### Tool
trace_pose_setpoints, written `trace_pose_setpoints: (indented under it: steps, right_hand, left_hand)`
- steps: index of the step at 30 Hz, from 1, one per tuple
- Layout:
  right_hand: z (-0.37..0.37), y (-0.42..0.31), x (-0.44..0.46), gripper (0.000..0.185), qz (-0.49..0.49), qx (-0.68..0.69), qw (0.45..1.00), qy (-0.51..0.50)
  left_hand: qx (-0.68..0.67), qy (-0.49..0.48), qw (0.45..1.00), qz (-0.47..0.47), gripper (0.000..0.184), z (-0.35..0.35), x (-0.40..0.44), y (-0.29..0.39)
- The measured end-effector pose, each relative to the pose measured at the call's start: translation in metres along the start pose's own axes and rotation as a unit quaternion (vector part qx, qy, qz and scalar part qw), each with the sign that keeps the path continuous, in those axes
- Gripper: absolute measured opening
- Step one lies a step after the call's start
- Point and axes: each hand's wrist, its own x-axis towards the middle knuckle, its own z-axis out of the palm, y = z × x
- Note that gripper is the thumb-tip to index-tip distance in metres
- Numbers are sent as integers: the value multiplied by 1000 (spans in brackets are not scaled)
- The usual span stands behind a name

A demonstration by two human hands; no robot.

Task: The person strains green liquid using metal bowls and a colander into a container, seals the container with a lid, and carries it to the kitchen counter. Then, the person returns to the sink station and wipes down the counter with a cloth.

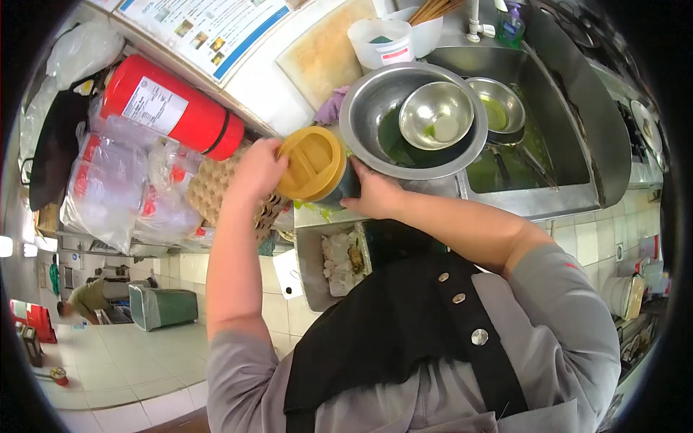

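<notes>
Both sides of the blue-grey cylindrical container were in your grasp: your left hand had its fingers curled on the edge of the round yellow plastic lid, while your right hand clasped the wall. It was between a brown cardboard egg tray and a wide steel basin, whose rim left your right hand little room.
</notes>
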Motion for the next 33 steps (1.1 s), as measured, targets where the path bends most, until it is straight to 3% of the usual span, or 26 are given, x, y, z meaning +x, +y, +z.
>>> trace_pose_setpoints:
  steps: [1,4,5,8,9,12,15,18,19,22,24,25,26,27,28,29,32,33]
  right_hand:
    - [0,0,0,94,3,21,1000,-14]
    - [0,4,4,95,-3,65,997,-36]
    - [4,8,4,95,-11,67,997,-36]
    - [-1,7,7,97,-7,92,994,-61]
    - [-4,6,6,98,-1,103,992,-76]
    - [-7,-2,4,96,-13,20,999,-23]
    - [2,1,6,96,-18,-4,1000,12]
    - [0,2,8,96,-6,5,1000,-25]
    - [-2,1,7,97,-4,-6,1000,-18]
    - [-13,-3,5,95,5,38,998,-49]
    - [41,32,26,89,-44,151,986,-57]
    - [16,13,17,82,-22,129,987,-98]
    - [7,3,20,79,65,119,973,-185]
    - [0,0,17,73,81,88,973,-198]
    - [15,7,16,68,50,108,986,-118]
    - [4,3,9,61,57,135,985,-87]
    - [-9,-12,-13,49,123,189,972,-63]
    - [15,-5,-18,41,131,221,967,-11]
  left_hand:
    - [-32,63,995,64,31,6,7,-1]
    - [-92,99,982,132,31,15,17,9]
    - [-57,155,978,131,33,14,14,6]
    - [92,9,990,-109,33,-16,-14,10]
    - [65,-53,989,-122,32,-18,-16,5]
    - [-44,-59,994,-81,29,-14,-14,-5]
    - [-80,33,995,38,31,10,7,-28]
    - [-103,17,993,52,32,11,19,-32]
    - [-203,-59,977,-10,40,9,22,-34]
    - [-383,-100,910,-126,61,7,10,-23]
    - [-150,3,988,40,81,13,-4,-7]
    - [-118,22,985,126,80,22,2,-14]
    - [-141,14,981,133,78,14,-5,7]
    - [-163,20,981,99,75,17,-3,10]
    - [-195,8,977,82,73,17,-1,13]
    - [-161,18,986,31,70,20,1,12]
    - [-189,39,981,20,61,33,-2,0]
    - [-189,29,981,27,61,33,-4,4]
